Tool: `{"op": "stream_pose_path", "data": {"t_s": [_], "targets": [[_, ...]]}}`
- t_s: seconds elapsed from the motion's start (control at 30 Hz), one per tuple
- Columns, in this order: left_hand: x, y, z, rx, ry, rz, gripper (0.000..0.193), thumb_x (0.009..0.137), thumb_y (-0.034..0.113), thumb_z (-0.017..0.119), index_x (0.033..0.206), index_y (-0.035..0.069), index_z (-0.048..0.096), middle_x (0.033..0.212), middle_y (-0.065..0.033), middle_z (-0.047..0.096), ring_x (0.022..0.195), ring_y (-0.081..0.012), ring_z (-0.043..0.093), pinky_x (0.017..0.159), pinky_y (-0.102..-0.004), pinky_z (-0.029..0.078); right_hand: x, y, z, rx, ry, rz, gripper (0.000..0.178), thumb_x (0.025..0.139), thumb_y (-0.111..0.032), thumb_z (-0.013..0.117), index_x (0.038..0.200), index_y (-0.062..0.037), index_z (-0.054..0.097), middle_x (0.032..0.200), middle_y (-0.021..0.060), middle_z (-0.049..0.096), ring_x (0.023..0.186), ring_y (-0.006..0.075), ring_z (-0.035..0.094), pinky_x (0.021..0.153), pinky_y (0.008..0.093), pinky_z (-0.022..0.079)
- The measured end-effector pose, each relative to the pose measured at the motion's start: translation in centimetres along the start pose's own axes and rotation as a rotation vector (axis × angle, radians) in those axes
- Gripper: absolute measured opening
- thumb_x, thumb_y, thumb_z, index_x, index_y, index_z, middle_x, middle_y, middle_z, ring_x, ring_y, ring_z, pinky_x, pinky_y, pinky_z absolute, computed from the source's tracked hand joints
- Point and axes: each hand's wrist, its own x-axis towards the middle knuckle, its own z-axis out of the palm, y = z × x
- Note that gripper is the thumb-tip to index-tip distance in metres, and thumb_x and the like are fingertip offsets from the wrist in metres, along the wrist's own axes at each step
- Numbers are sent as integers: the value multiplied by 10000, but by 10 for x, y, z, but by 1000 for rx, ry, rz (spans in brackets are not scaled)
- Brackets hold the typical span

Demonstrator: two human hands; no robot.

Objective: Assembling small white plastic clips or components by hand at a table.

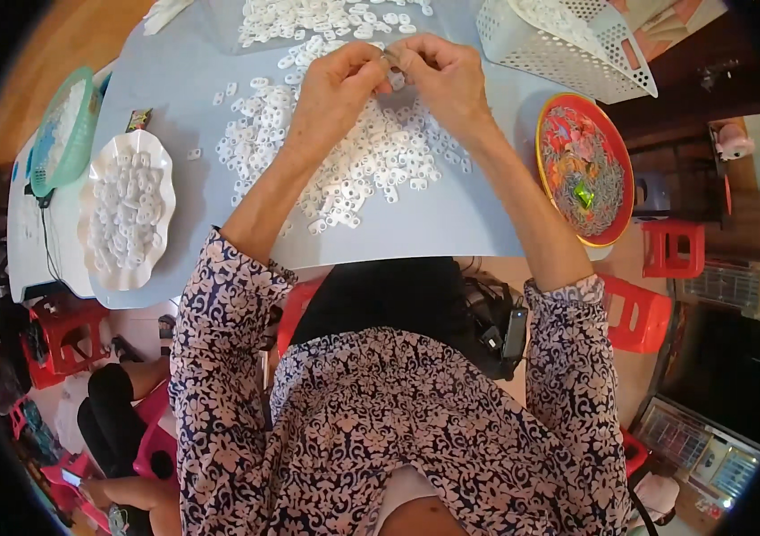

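Note:
My left hand [344, 80] and my right hand [440, 79] meet at the far middle of the table, fingers closed in a pinch. Between the fingertips is something small and greyish, too small to name. Under and around both hands spreads a heap of small white plastic pieces [344, 183], each with a dark hole or mark. To the right of my right forearm, a red oval tray [545, 179] with a yellow rim holds many thin grey pieces [608, 183] and several bright wrappers.
A white scalloped dish [94, 259] full of similar white pieces stands at left, beside a green basket [87, 134]. A small wrapped packet [138, 120] lies behind the dish. At far right is a white perforated basket [567, 71]. Red stools [673, 248] and a seated person [121, 429] are nearby.

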Motion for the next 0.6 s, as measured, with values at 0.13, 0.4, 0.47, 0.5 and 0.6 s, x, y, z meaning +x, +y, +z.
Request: {"op": "stream_pose_path", "data": {"t_s": [0.13, 0.4, 0.47, 0.5, 0.6], "targets": [[0, -2, 2, -147, 29, 25, 152, 892, 143, 540, 853, 16, 612, 700, -12, 602, 657, -65, 525, 616, -221, 428, -3, -1, 5, 14, 52, 4, 157, 832, -145, 643, 824, 7, 681, 632, -9, 591, 572, 44, 473, 503, 214, 374], [1, 2, -2, -202, 81, 28, 123, 877, 111, 540, 886, 7, 605, 739, -23, 607, 697, -76, 546, 660, -232, 447, 9, -3, -46, -367, -37, -55, 170, 837, -175, 627, 834, -14, 683, 632, 6, 603, 564, 59, 498, 522, 231, 407], [-1, 3, -2, -159, 92, 22, 127, 873, 109, 542, 896, 0, 604, 736, -24, 602, 695, -81, 540, 661, -236, 446, 8, -7, -66, -499, -97, -92, 170, 796, -188, 620, 820, -32, 685, 593, 57, 601, 510, 120, 528, 511, 289, 425], [-1, 3, -1, -182, 92, 22, 134, 870, 107, 540, 908, -5, 603, 733, -23, 597, 696, -84, 534, 664, -238, 445, 3, -9, -76, -506, -90, -88, 170, 796, -188, 620, 820, -32, 685, 593, 57, 601, 510, 120, 528, 511, 289, 425], [-1, 2, -3, -174, 89, 22, 139, 868, 106, 537, 913, -8, 603, 732, -22, 594, 699, -84, 534, 666, -235, 443, -7, -25, -92, -703, -243, -44, 118, 840, -105, 601, 876, -11, 662, 657, 39, 609, 590, 76, 521, 555, 248, 435]]}}
